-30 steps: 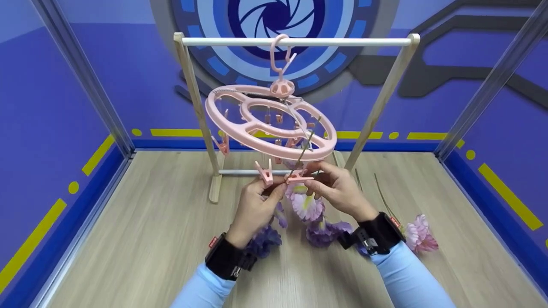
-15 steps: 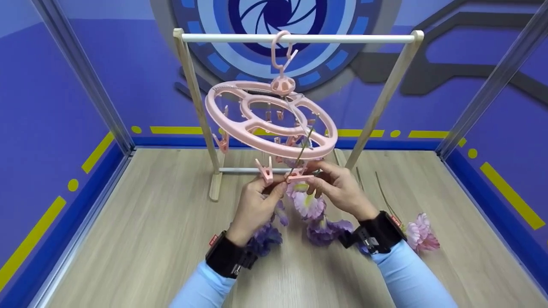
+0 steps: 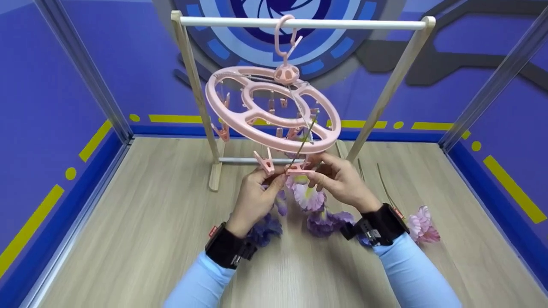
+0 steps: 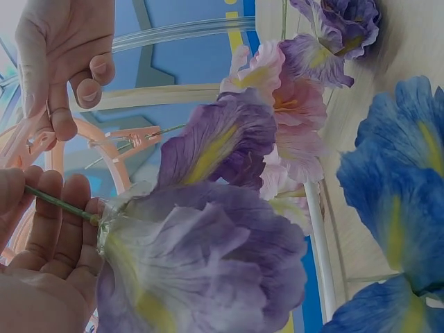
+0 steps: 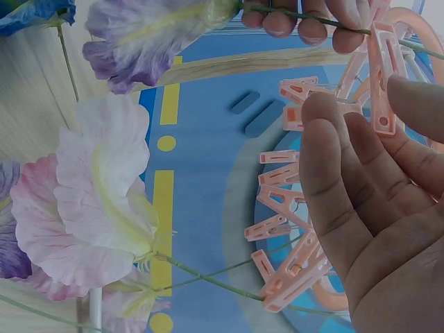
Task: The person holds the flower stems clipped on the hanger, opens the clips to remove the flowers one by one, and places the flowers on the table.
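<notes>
At seven o'clock from the pink clip (image 3: 299,170), the left hand (image 3: 256,201) pinches the stem (image 3: 302,147) of a pale purple flower (image 4: 201,257) between thumb and fingers, evidently to steady it across the clip's end. At four o'clock, the right hand (image 3: 342,184) grips that clip between thumb and fingers, presumably squeezing it to work its mouth. Beyond, towards twelve, the pink ring (image 3: 257,132) tilts, its hook (image 3: 277,36) over the white rail (image 3: 351,23) for support.
</notes>
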Available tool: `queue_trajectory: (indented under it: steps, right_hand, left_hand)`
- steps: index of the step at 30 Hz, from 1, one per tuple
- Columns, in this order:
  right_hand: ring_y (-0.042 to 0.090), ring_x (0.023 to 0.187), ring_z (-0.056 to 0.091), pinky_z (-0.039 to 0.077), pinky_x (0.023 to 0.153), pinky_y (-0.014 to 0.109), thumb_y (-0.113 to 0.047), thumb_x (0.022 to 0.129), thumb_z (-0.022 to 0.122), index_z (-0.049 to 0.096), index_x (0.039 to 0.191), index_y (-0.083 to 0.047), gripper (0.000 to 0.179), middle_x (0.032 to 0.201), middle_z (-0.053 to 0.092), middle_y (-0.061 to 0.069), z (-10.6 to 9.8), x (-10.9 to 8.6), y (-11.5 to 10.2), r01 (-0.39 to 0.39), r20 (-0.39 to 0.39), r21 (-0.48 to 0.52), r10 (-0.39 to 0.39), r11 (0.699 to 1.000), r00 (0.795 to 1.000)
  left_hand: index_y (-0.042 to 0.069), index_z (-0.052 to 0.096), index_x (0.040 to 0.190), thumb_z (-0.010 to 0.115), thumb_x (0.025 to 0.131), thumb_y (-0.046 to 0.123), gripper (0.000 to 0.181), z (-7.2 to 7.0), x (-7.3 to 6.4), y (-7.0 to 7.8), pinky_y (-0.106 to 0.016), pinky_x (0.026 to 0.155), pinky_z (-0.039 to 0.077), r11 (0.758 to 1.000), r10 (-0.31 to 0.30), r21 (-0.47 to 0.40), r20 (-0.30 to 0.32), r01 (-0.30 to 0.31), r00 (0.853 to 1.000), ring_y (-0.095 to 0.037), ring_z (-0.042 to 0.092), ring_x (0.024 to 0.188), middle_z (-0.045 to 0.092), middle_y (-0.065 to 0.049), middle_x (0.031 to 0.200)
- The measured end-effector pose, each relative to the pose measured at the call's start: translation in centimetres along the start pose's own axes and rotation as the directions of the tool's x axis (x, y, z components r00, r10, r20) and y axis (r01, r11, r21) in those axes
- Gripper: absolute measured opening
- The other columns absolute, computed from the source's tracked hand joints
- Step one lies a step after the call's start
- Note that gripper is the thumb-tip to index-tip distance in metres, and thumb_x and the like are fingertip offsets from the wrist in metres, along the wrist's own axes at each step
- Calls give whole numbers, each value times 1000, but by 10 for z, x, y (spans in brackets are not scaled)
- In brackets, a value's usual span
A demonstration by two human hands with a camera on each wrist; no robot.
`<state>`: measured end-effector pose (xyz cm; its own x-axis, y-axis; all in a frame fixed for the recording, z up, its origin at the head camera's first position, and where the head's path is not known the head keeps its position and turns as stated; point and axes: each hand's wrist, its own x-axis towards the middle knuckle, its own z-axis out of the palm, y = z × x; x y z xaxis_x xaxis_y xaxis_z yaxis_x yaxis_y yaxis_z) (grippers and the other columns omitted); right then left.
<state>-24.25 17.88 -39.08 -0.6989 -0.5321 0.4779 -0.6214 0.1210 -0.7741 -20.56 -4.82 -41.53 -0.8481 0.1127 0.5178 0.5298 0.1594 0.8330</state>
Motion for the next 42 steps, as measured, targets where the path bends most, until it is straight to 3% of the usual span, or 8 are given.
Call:
queue_trajectory:
  steps: [7,11,18,23,27,32,42]
  right_hand:
    - [13,72,69,60,60,35,7,98,63,59,128,9,30,106,69,21,-3,0,-3,-19,23,12,18,1000,1000]
    - [13,72,69,58,59,30,7,98,62,60,126,10,29,101,69,22,-6,0,-5,-31,30,25,30,999,999]
    - [14,71,70,56,58,26,7,98,63,65,124,6,26,103,69,20,-5,0,-4,-17,-3,28,17,999,1000]
    - [13,72,70,58,58,30,9,97,62,64,123,8,26,103,69,21,-3,0,-2,12,-12,11,-12,1000,1000]
    - [13,72,70,59,58,33,10,97,62,63,124,9,27,104,70,22,-2,0,-1,37,-15,-7,-37,999,999]
    - [17,70,69,57,58,27,9,98,61,64,121,8,24,102,69,20,-2,1,-1,39,-13,-16,-40,999,999]
    - [11,70,69,57,56,27,11,97,61,64,120,8,23,100,68,24,-3,1,0,51,-20,-14,-52,999,998]
  left_hand:
    - [-5,75,110,67,99,6,18,2,1,-1,-32,79,58,1000,7,7,-6,-7,1000,-25,69,89,73,-16,100]
    - [-6,74,112,66,99,4,19,4,1,0,-32,80,59,1000,7,-8,-8,-7,1000,-27,70,91,73,-18,103]
    - [-6,74,114,66,99,3,19,5,2,1,-31,79,59,1000,12,-7,-11,-12,1000,-26,71,90,73,-19,103]
    - [-6,74,112,67,99,5,19,3,1,1,-34,80,60,1000,15,-7,-11,-15,1000,-28,71,91,74,-18,102]
    - [-5,74,113,67,99,6,19,2,1,2,-31,79,59,1000,10,-14,-10,-10,1000,-26,71,89,73,-17,100]
    - [-3,75,111,68,99,6,17,0,0,2,-28,76,57,1000,0,-23,-16,0,1000,-18,68,83,71,-13,92]
    - [-3,75,106,69,98,6,13,0,1,1,-24,73,55,1000,-2,-22,-27,2,1000,-15,66,81,72,-13,93]
